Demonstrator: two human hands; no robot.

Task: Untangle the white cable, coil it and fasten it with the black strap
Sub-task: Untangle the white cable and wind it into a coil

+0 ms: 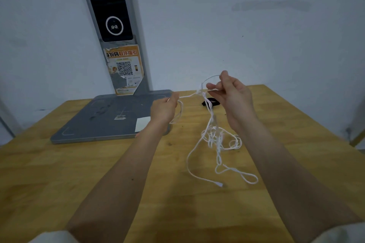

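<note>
- Right now your white cable [212,136] is still a tangle: its upper part is lifted in the air between your hands, and from there it hangs down to a knotted heap on the wooden tabletop [59,163], with loose loops trailing toward you and one plug end [219,184] lying flat.
- Your left hand [164,110] has its fingers curled round a strand, which runs taut to a knot near your right hand.
- Your right hand [231,92] pinches the cable just beside that knot, and a small loop arches above its fingers.
- Your black strap [211,102] lies on the tabletop beyond the hanging cable, partly hidden by it, and neither hand touches it.
- Left of your hands a grey base plate [102,116] rests on the tabletop, its upright post [110,16] carrying a dark screen and an orange sticker [124,65] with a QR code.
- Behind everything stands a pale wall [237,25].
</note>
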